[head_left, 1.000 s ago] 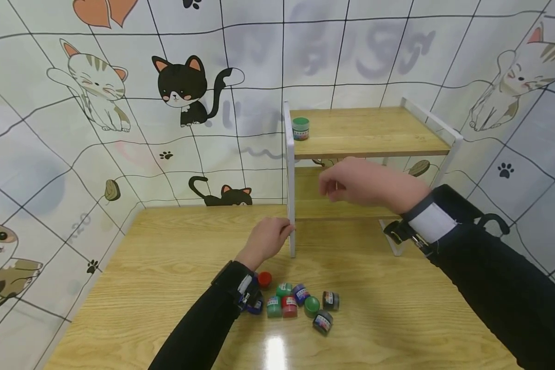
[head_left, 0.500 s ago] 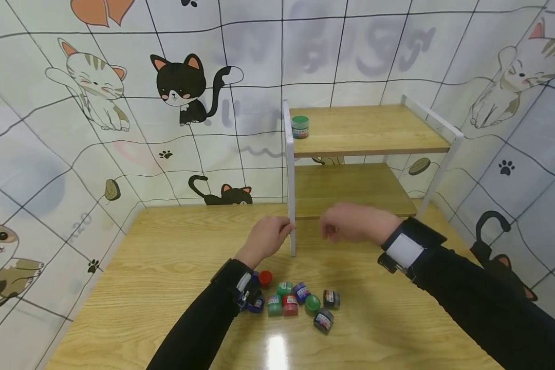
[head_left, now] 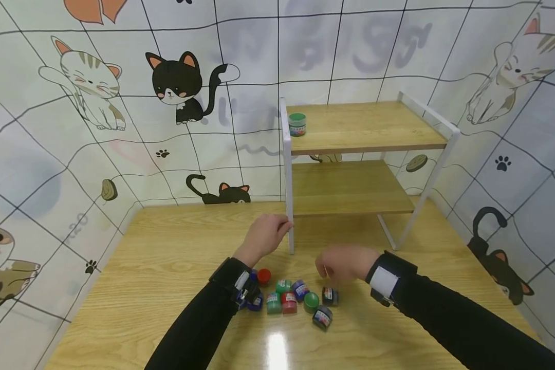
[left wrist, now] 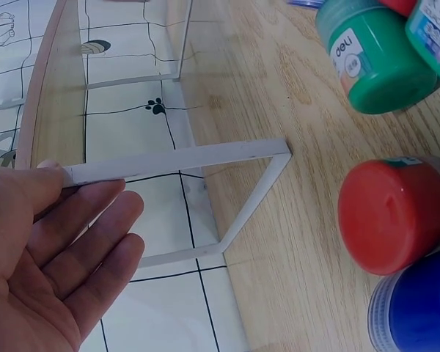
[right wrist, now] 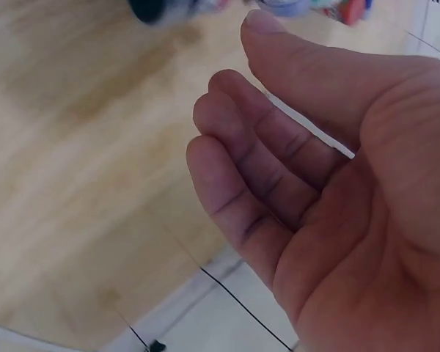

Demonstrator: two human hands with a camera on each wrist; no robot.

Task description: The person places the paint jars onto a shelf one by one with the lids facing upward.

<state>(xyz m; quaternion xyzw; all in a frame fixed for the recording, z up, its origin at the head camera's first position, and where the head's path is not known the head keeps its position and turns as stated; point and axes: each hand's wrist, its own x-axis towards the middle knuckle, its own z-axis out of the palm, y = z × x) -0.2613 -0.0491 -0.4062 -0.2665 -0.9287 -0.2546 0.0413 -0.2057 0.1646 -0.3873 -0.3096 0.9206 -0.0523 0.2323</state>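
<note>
With thumb and index finger, my left hand pinches the white front leg of a two-tier wooden shelf; the left wrist view shows the white leg between them. My right hand is over the table just behind a group of small paint jars. Its fingers are loosely bent and hold nothing. Closest to it are a dark jar and a purple jar. A green-lidded jar stands upright on the top board's left end.
Beside the purple jar are a green-lidded jar, a red jar and a green jar. Another dark jar lies nearer the front. A red-lidded jar and a blue jar sit by my left wrist. Cat-patterned sheets surround the wooden table.
My right hand has come down from in front of the shelf toward the jars on the table. The left hand stays at the shelf leg.
</note>
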